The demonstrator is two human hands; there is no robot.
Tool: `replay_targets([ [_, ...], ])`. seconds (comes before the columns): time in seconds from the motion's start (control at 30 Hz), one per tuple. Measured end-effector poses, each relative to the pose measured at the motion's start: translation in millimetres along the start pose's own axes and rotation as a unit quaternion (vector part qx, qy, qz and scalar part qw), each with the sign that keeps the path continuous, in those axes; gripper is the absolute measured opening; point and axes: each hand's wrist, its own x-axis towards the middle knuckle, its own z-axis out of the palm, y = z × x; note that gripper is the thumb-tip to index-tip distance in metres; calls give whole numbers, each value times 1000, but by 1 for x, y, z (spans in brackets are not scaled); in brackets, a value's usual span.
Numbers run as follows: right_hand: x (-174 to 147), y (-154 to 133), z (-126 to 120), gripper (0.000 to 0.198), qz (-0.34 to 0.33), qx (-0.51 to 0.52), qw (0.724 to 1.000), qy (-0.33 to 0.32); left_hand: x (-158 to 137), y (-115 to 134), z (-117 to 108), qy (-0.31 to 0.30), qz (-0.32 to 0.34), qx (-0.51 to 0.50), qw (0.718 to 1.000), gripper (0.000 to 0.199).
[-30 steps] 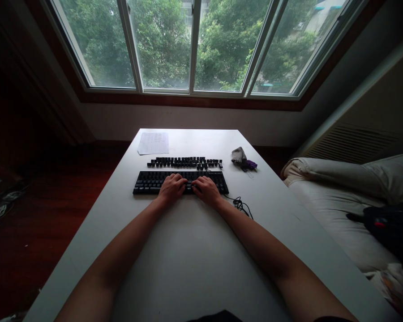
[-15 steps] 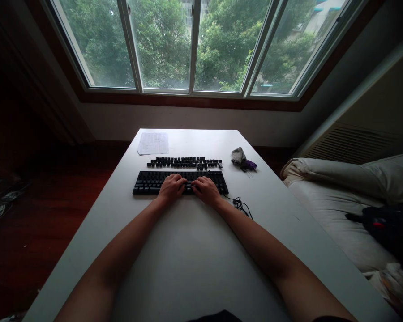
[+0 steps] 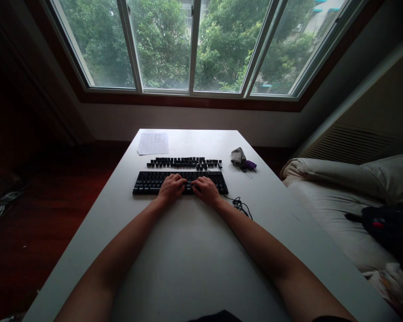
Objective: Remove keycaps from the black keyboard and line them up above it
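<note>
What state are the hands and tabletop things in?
Black rectangular keyboard: flat, partly covered.
Left hand: curled, on the keyboard.
Right hand: likewise.
Small black keycaps: loose, roughly in rows.
White printed paper sheet: flat.
Thin black cable: loosely looped.
Grey cloth: crumpled.
Small purple item: unclear.

Forearms (image 3: 129, 237) bare; dark sleeve edge (image 3: 334, 319) on right arm (image 3: 272, 259); dark clothing (image 3: 220, 317), bottom middle.

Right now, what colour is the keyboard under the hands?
The keyboard is black, showing best in the head view.
</note>
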Motion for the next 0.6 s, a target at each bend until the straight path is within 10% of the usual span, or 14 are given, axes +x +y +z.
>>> replay_targets([
  [0.6,0,2,2,18,5,8,1000,0,-1,-2,2,7,0,-16,1000,26],
])
